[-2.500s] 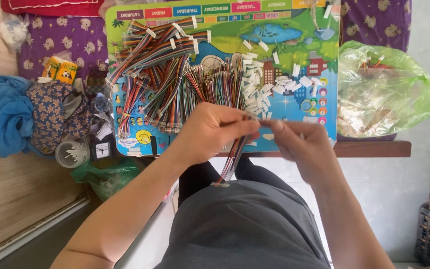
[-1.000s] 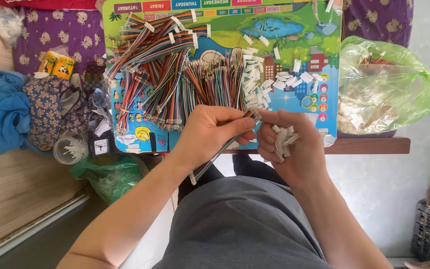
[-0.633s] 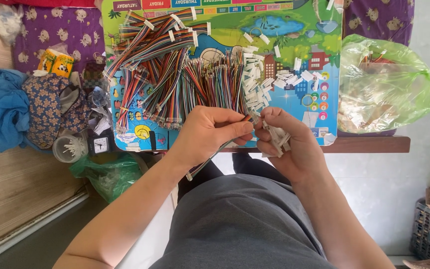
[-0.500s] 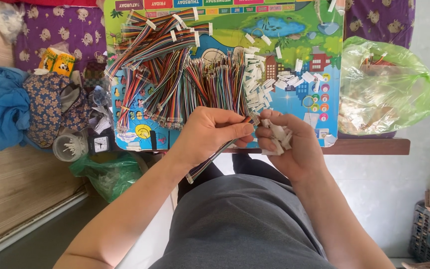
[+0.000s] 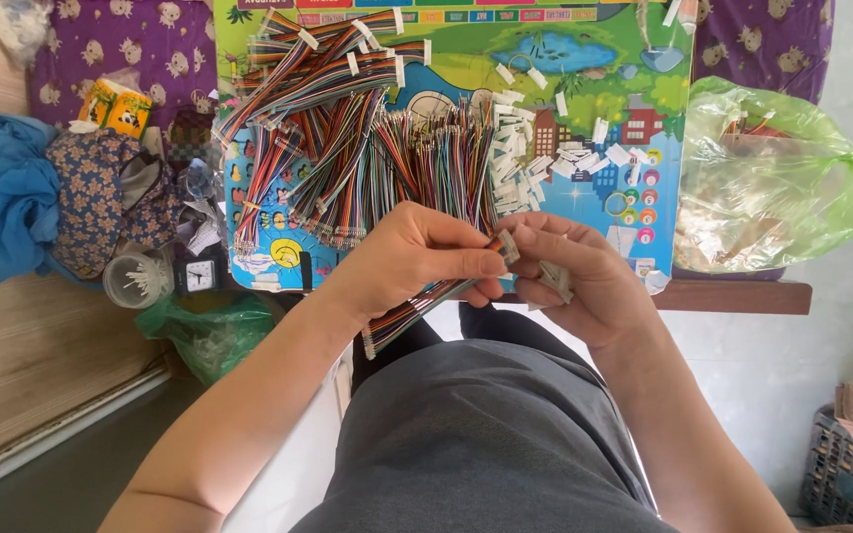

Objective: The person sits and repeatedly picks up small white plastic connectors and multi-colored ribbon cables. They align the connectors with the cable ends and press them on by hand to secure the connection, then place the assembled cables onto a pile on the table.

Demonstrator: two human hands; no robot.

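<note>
My left hand pinches one end of a flat multicoloured ribbon cable that trails down-left over my lap. My right hand meets it at the fingertips, holding a small white plastic connector against the cable end, with more white connectors cupped in its palm. Just beyond both hands, heaps of similar coloured ribbon cables and loose white connectors lie on a colourful picture board.
A green plastic bag with contents sits at the right on a wooden ledge. At left are blue cloth, a patterned bag, a small clock, a clear cup and a green bag.
My right hand has turned so its fingertips meet my left hand, bringing a white connector up to the cable end. The cable's loose end hangs lower to the left than 2.5 s ago.
</note>
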